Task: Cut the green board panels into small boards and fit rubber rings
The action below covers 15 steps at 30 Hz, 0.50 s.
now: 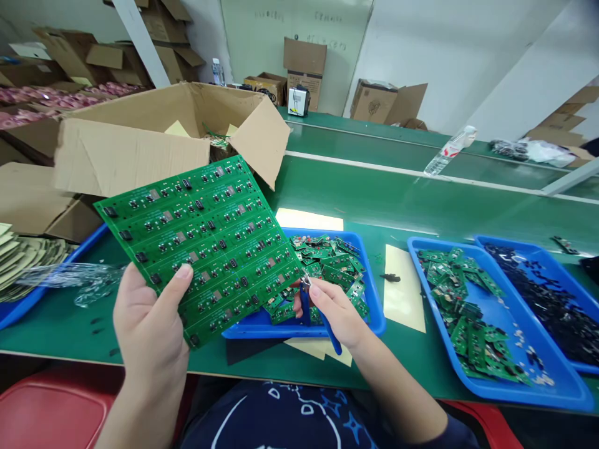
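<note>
My left hand (pixel 154 312) grips a large green circuit board panel (pixel 213 240) by its lower left edge, thumb on top. The panel is tilted and carries rows of small black and silver parts. At its right corner, my right hand (pixel 334 305) is closed around blue-handled cutting pliers (pixel 331 330). The jaws of the pliers touch or nearly touch the panel's edge; whether they bite into it I cannot tell. Beneath the panel and my right hand stands a blue tray (pixel 374 315) heaped with small separate circuit boards (pixel 339 265).
Right of me, one blue tray (pixel 556 390) holds small boards, another (pixel 482 240) black parts. An open cardboard box (pixel 135 156) stands behind the panel. Yellowish paper sheets (pixel 402 299) lie on the green table (pixel 337 187). A plastic bottle (pixel 449 153) stands further back. Stacked sheets (pixel 28 262) are at left.
</note>
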{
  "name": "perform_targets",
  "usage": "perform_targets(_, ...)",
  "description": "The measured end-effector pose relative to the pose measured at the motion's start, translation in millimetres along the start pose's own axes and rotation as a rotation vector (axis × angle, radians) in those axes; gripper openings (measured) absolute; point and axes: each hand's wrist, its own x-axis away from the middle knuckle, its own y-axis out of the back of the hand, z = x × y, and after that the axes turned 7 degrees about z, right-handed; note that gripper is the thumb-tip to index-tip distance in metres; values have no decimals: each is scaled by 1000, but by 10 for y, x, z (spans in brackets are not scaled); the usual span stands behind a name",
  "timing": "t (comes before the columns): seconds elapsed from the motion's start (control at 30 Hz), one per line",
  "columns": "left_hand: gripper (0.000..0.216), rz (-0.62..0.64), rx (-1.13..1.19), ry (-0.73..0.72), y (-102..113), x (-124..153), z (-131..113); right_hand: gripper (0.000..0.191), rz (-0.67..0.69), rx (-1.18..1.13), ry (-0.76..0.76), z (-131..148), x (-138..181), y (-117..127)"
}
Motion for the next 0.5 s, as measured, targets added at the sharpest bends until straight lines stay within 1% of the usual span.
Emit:
perform_targets(0.13, 55, -1, -6, -9, 13, -1, -14, 40, 3, 12, -21, -6, 7, 4)
perform_targets(0.27, 54, 31, -13, -36, 9, 6, -31, 40, -11, 12, -31, -19, 6, -2)
perform_targets(0.33, 54, 37, -92, -123, 22, 11, -25, 39, -45, 44, -32, -33, -1, -13)
perform_targets(0.37, 54, 23, -170, -201, 36, 13, -17, 39, -66, 77, -30, -42, -7, -18)
perform_targets(0.43, 52, -22, -343, -371, 77, 20, 4, 38, -107, 166, -20, -64, -22, -25)
perform_targets(0.5, 47, -68, -456, -479, 126, 33, 26, 36, -128, 251, -1, -89, -40, -24)
